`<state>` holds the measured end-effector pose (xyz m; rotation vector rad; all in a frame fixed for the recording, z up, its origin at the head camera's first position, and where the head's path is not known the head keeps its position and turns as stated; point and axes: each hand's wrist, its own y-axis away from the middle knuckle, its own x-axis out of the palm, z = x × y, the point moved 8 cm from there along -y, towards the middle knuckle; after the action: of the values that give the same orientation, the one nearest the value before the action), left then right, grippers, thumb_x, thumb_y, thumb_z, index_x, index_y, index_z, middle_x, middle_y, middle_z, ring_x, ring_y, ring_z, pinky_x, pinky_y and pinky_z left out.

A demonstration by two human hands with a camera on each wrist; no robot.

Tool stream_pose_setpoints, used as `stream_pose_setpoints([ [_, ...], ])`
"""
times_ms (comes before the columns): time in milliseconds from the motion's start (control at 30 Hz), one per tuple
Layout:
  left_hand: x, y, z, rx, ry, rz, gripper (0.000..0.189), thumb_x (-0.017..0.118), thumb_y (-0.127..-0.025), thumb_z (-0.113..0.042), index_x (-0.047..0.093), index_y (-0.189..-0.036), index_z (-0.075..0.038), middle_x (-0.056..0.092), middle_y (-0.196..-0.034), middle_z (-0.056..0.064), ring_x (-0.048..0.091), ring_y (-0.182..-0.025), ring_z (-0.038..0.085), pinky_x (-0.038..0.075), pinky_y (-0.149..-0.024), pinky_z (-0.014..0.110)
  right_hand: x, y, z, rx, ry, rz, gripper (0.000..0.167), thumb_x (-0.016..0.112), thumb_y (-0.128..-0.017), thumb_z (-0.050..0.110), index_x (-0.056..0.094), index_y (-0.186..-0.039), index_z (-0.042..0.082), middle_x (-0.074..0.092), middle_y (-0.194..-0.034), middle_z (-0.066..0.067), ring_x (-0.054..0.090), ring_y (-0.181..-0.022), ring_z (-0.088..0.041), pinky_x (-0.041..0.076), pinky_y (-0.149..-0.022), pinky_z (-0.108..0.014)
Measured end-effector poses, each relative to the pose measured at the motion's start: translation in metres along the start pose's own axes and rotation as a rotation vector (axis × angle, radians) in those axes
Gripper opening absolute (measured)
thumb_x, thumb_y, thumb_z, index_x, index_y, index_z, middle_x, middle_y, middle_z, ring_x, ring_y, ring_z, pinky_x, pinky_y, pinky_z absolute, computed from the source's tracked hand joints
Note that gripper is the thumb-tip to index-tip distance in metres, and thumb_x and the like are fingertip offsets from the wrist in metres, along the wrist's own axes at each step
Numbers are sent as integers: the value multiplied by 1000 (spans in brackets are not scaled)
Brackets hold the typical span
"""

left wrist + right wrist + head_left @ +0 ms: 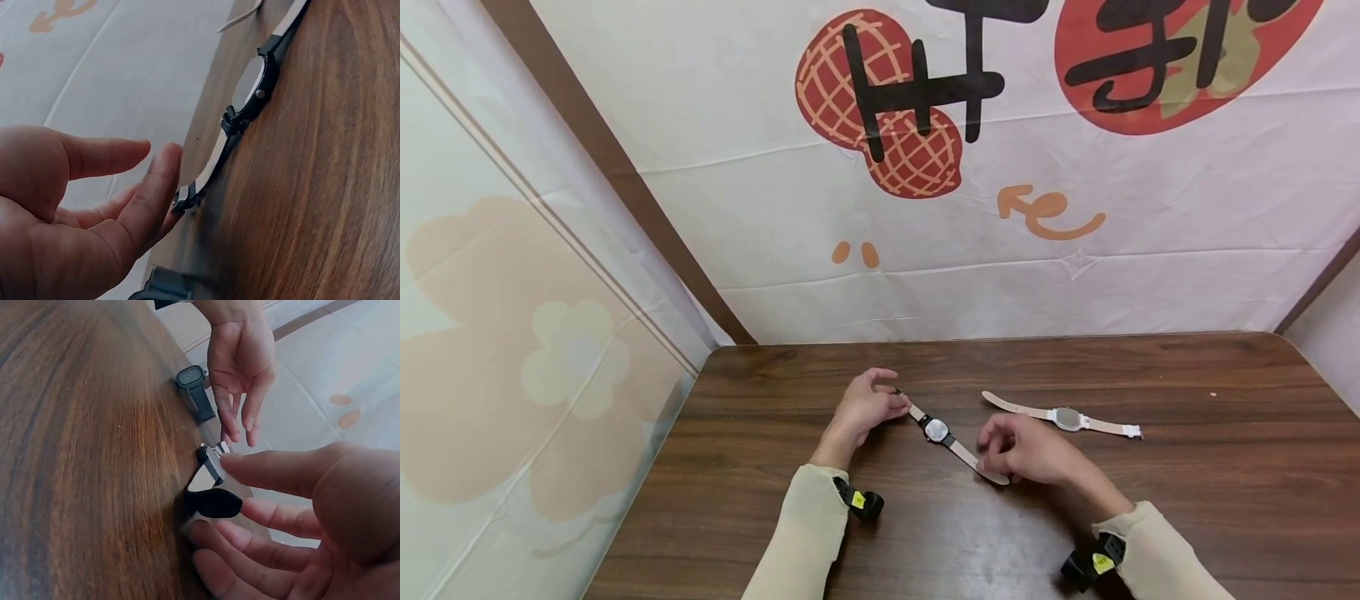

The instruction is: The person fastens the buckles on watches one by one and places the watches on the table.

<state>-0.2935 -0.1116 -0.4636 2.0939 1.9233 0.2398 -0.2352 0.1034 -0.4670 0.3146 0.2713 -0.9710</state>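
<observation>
A black wristwatch point(936, 431) lies with its case back up, the strap's pale underside showing. My left hand point(865, 404) is at its buckle end; in the left wrist view the fingertips are right at the buckle point(184, 199), thumb and forefinger apart. At the other end, my right hand point(1026, 450) has its fingertips beside the strap tip. The right wrist view shows that black tip point(219, 503) between spread thumb and fingers. Past the right hand lies a white watch point(1067, 419), also back up, its strap stretched out.
A dark square-faced watch point(190, 375) sits beside the left hand in the right wrist view, hidden from the head view. The wooden table point(962, 550) ends at a printed cloth wall point(925, 292). A small white speck point(1213, 394) is on the right.
</observation>
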Motion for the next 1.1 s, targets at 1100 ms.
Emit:
stream_pose_setpoints([
  [1100, 3, 7, -20, 232, -168, -149, 23, 68, -85, 6, 67, -108, 6, 72, -100, 15, 63, -73, 9, 51, -60, 22, -17, 12, -8, 43, -56, -142, 11, 58, -78, -13, 57, -87, -7, 57, -79, -10, 62, -68, -21, 57, -57, -34],
])
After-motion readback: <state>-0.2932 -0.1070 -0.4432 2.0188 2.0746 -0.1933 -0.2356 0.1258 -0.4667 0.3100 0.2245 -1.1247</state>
